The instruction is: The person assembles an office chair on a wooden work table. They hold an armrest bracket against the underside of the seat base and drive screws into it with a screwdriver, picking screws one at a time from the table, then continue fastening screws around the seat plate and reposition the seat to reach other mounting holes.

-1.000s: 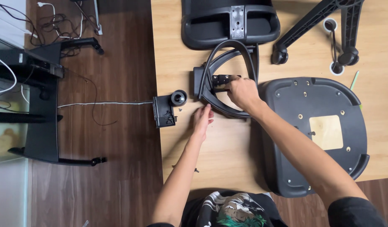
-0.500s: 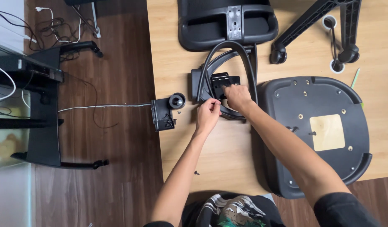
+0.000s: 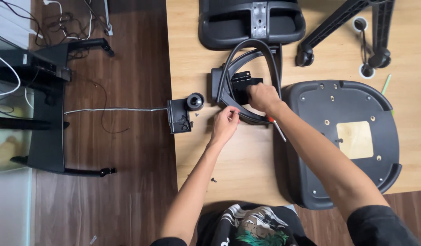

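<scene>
We see our right hand (image 3: 261, 97) closed over the black armrest loop (image 3: 247, 79) where a flat black bracket (image 3: 243, 82) sits inside it; an orange-handled screwdriver (image 3: 275, 127) pokes out from under the wrist, so the fist looks wrapped around its handle. Our left hand (image 3: 225, 125) rests at the lower curve of the same loop with thumb and forefinger pinched narrow; whether a small part sits between them we cannot tell. The loop lies on the light wooden board (image 3: 206, 150), between the black backrest (image 3: 251, 23) at the far edge and the upturned seat pan (image 3: 356, 182) toward the right edge. A small black bracket with a roller (image 3: 185, 111) sits on the board's left edge, and a loose screw (image 3: 213, 180) lies near the near edge.
</scene>
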